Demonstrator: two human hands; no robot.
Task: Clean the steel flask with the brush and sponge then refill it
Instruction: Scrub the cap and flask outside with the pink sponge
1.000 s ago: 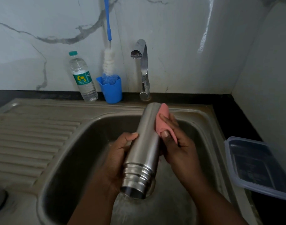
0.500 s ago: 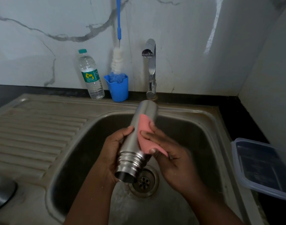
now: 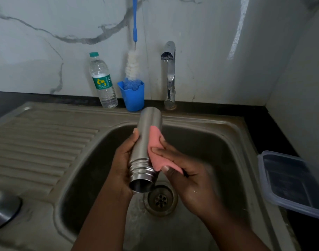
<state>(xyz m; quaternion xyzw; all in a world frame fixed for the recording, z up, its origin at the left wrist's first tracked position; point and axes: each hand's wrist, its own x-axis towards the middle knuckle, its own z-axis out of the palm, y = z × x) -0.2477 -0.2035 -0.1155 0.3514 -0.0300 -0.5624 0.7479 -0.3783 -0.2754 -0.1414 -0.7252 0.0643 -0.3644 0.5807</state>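
- A blue cup is seen at the back of the sink rim, at about 12 o'clock from the hands; the bottle brush is stood in it, bristles down, handle leaning on the marble wall.
- A water bottle, capped and largely full, is placed just beside the cup at its 9 o'clock.
- A lidded plastic box is set at 3 o'clock on the counter; its contents cannot be told.
- The steel flask is held over the basin, above the drain, with its open threaded mouth tilted toward the camera.
- The flask is gripped by the left hand, thumb curled over the body at 9 o'clock, fingers wrapped behind.
- The pink sponge is pressed to the flask's 3 o'clock side by the right hand, its fingers curled round the sponge.
- Compared with half a second earlier, the sponge is found at much the same place on the body, near the threads, while a second earlier it was seen up by the far end.
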